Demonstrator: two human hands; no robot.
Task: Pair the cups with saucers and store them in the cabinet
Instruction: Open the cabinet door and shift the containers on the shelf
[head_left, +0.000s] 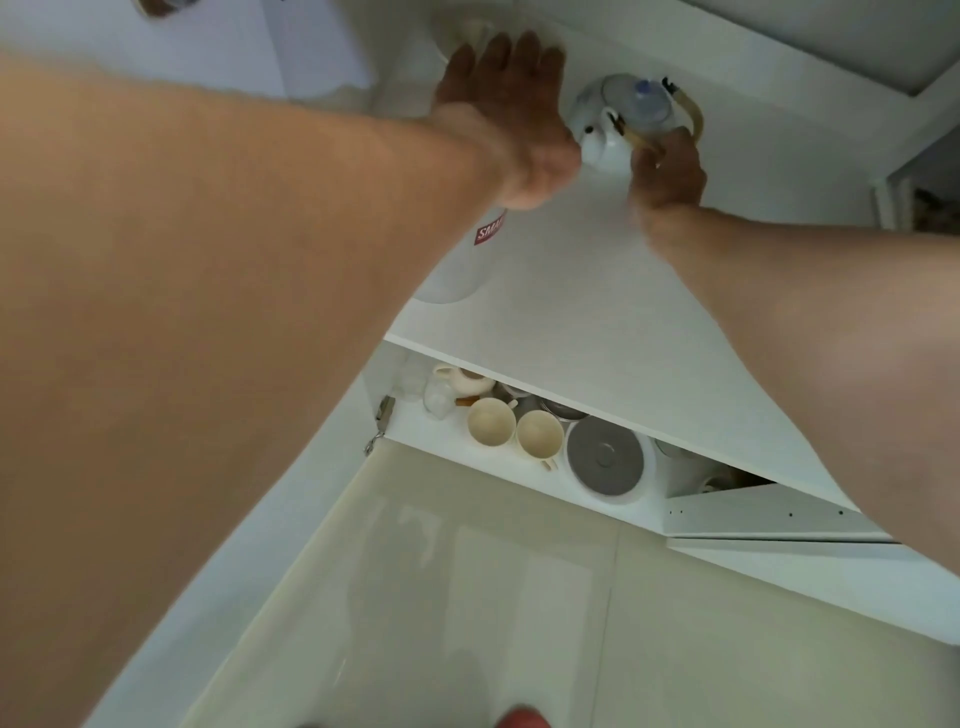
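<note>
My left hand (498, 98) reaches deep onto the upper cabinet shelf (571, 291), fingers stretched flat toward a pale, blurred cup-like shape (475, 34) at the back. What lies under the palm is hidden. My right hand (670, 171) pinches the base of the bamboo handle of a white and blue teapot (628, 104) standing on the same shelf. On the lower shelf two cream cups (491, 422) (540, 434) stand side by side with their mouths open. Beside them a grey saucer (602, 454) rests on a white plate (641, 488).
A white container with a red label (457, 275) stands at the upper shelf's left, under my left wrist. A cream jug (462, 382) and a clear glass (439, 400) sit behind the cups. A glossy beige cabinet door (467, 597) fills the foreground.
</note>
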